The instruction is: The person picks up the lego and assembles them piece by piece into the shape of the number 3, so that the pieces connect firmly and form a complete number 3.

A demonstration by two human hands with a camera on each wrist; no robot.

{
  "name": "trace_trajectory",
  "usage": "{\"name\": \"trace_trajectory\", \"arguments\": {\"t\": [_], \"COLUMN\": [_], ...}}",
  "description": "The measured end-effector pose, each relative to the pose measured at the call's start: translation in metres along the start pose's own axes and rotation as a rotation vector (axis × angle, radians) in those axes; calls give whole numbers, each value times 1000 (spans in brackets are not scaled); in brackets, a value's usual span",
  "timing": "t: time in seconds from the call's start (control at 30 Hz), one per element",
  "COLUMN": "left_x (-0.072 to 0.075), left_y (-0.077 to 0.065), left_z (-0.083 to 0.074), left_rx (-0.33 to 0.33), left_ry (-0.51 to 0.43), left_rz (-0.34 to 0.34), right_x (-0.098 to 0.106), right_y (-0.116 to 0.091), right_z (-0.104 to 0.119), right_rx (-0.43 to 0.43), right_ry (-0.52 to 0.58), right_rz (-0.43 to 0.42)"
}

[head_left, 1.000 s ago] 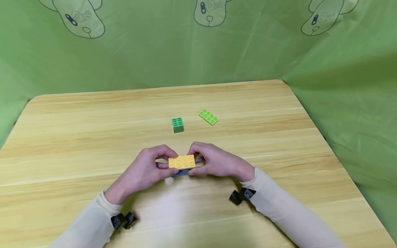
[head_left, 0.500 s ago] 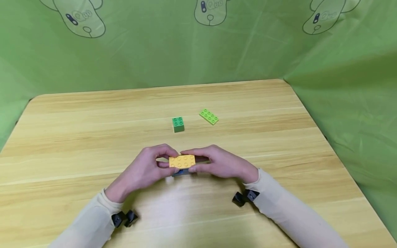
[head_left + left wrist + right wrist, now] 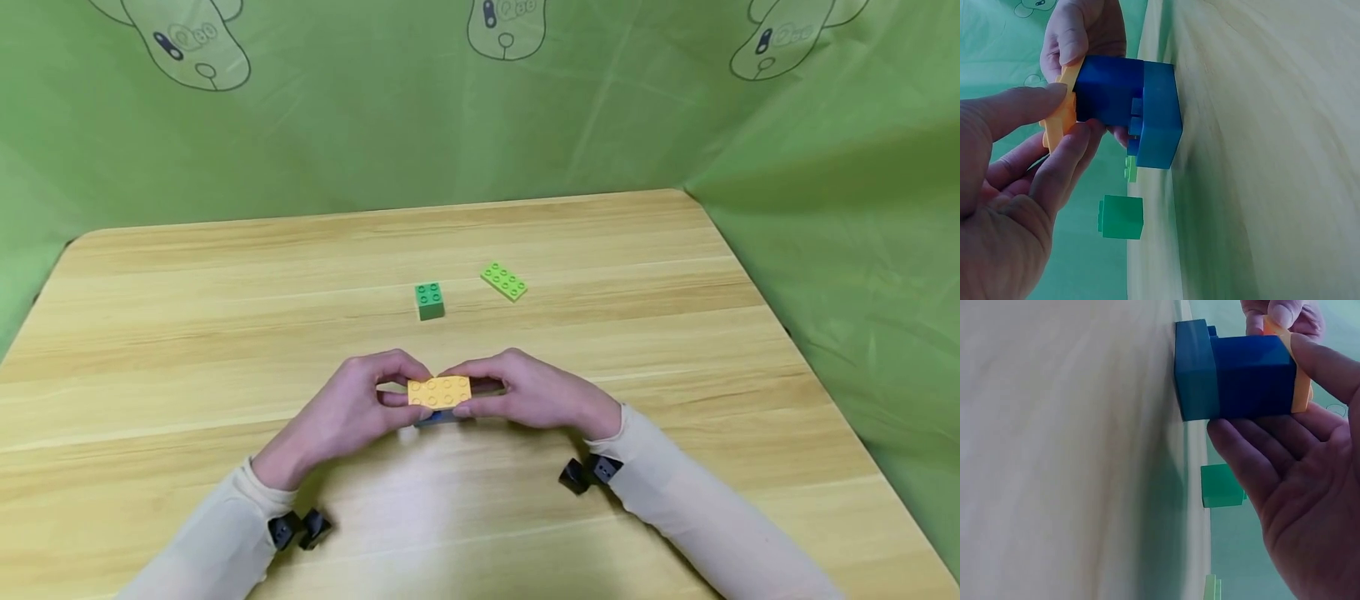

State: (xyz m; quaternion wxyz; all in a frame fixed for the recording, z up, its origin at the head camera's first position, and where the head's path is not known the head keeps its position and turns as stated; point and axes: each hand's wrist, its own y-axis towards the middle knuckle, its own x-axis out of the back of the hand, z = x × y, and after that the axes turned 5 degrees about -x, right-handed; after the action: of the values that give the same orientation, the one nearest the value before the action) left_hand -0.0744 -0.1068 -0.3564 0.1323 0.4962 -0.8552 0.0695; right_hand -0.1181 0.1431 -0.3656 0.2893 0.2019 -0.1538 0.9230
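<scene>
Pale wood-grain table (image 3: 637, 333) bears a dark-blue plastic block (image 3: 1254, 375) under the oblong yellow studded plastic plate (image 3: 439, 392). My left hand (image 3: 360, 400) pinches the plate's left end; my right hand (image 3: 543, 396), fingers newly straightened, pinches its right. Hold appears steadier; flush seating unconfirmed.

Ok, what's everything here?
Table: 1, tan, across the middle
Middle brick: 1, dark blue, above the table
Top plate: 1, yellow, on the middle brick
Bottom brick: 1, lighter blue, under the middle brick
Square brick: 1, green, on the table
Loose plate: 1, lime, near the square brick
Cloth: count unclear, green, around the table
Drawings: at least 3, dark, on the cloth
Sleeves: 2, cream, lower left and right
Wrist gadgets: several, black, by the sleeves
Left grip: 1, pinching the top plate
Right grip: 1, around the middle brick
</scene>
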Motion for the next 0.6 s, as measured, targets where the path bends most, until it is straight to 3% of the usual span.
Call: {"name": "trace_trajectory", "arguments": {"t": [0.3, 0.6], "left_x": [4, 7], "left_y": [0, 1], "left_z": [-1, 0], "left_rx": [42, 32], "left_ry": [-24, 82], "left_rz": [18, 25], "right_x": [2, 0], "right_y": [2, 1], "right_z": [4, 6], "right_rx": [-37, -63], "right_ry": [3, 11], "right_rz": [18, 13]}}
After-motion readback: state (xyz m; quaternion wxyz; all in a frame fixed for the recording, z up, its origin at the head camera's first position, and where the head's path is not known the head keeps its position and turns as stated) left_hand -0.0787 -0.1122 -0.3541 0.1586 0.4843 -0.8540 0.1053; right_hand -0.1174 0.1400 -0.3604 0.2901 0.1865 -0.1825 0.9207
